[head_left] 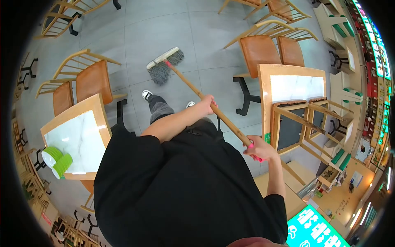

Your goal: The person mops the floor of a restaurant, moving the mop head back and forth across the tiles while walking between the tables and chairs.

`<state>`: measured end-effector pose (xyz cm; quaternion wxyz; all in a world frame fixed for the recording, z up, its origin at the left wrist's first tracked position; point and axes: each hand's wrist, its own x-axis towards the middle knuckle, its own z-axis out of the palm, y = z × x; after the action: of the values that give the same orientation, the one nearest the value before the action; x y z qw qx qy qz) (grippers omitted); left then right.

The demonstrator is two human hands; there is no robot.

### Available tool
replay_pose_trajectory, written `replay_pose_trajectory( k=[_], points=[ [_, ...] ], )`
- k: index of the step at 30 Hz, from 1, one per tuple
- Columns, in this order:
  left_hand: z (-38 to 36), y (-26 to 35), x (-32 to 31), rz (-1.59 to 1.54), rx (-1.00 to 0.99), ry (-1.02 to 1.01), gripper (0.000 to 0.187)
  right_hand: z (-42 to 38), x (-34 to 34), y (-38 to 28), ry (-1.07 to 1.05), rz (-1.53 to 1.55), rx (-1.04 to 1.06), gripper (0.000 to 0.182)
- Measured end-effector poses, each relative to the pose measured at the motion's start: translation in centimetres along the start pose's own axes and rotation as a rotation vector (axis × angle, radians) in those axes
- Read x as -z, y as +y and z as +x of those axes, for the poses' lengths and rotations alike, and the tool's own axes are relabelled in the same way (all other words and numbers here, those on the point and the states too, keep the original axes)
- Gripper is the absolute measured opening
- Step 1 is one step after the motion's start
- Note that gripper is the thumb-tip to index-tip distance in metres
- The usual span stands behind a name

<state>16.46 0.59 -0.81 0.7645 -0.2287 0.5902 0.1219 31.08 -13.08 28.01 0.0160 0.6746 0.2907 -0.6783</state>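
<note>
A mop (189, 84) with a long wooden handle slants across the view in front of my body. Its head, a white bar with grey strands, lies on the grey tiled floor (164, 20) ahead of my feet. My left hand (209, 104) is closed around the middle of the handle. Near the upper end, by a pink section, my right hand (261, 149) grips the same handle. Both hands have their fingers wrapped round the wood.
To the left stands a marble-topped table (78, 140) with green bowls (61, 164) on it, beside brown chairs (92, 80). At right, another table (296, 87) carries upturned chairs (292, 127), with more brown chairs (259, 47) behind it. Black table legs (247, 96) reach the floor.
</note>
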Motion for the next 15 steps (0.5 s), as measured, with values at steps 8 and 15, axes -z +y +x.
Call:
replay_pose_trajectory(
  k=[8,15],
  points=[
    [-3.3,9.5,4.9,0.191,-0.33,-0.066,0.034,14.0,-4.9,-10.3,-0.03,-0.136,0.111,0.016],
    [-8.3,15.5,8.0,0.197,-0.491,-0.239,0.022,25.3,-3.4,-16.2,-0.02,-0.307,0.168,0.009]
  ],
)
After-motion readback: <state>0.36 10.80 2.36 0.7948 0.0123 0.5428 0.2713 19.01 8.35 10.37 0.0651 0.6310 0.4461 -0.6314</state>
